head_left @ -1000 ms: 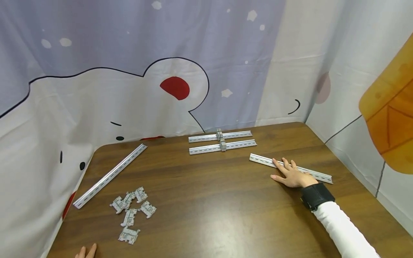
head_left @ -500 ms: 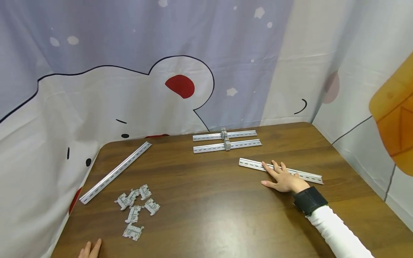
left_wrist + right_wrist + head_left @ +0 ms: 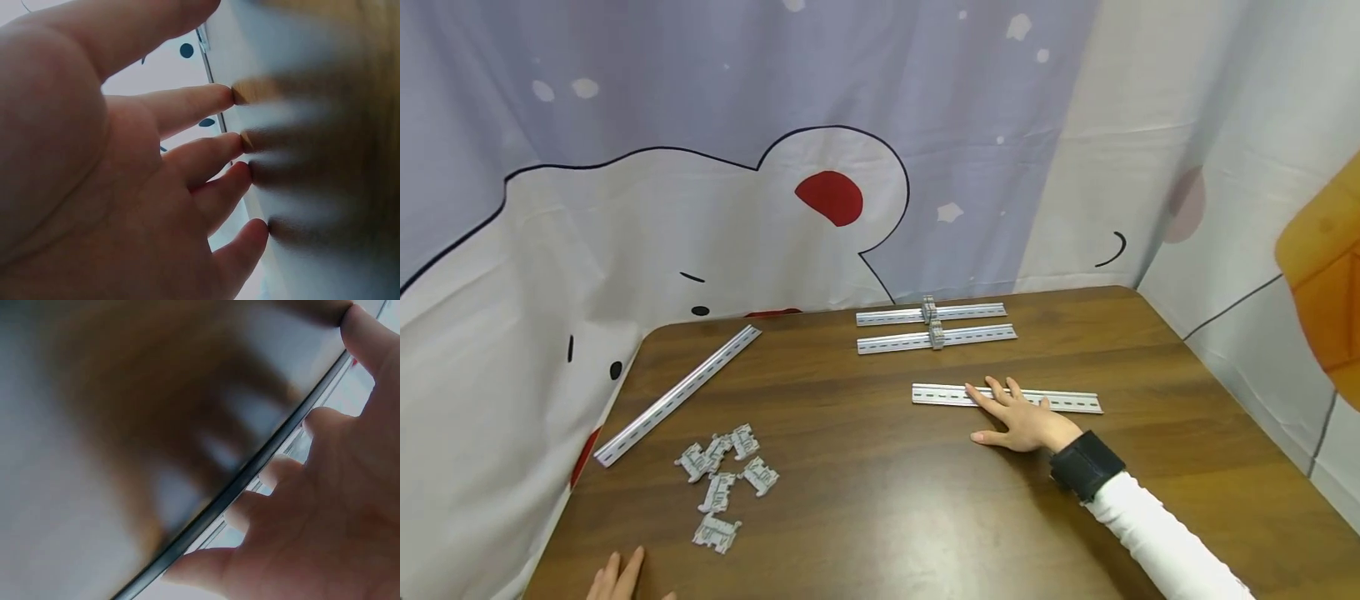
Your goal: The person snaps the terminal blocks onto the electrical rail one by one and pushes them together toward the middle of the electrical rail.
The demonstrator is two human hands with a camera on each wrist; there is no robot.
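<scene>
My right hand [image 3: 1026,421] lies spread over a slotted metal DIN rail [image 3: 1078,402], fingers across its middle and thumb on the table in front of it. In the right wrist view the fingertips [image 3: 319,419] meet the long edge of the rail [image 3: 240,481]. My left hand [image 3: 616,579] shows only in part at the bottom left of the head view. Its spread fingertips [image 3: 219,95] touch the table top in the left wrist view, with nothing held. Several flat grey terminal blocks [image 3: 717,492] lie loosely grouped beyond it.
Two parallel DIN rails [image 3: 887,317] lie near the back edge, each with grey terminal blocks [image 3: 936,334] clipped at its middle. Another bare rail [image 3: 677,396] slants along the left side. A printed curtain [image 3: 700,225] hangs behind the wooden table [image 3: 850,483].
My right hand has slid the DIN rail leftward, and it has turned from a slant to nearly level. The head view has shifted slightly. My left hand stays by the front left.
</scene>
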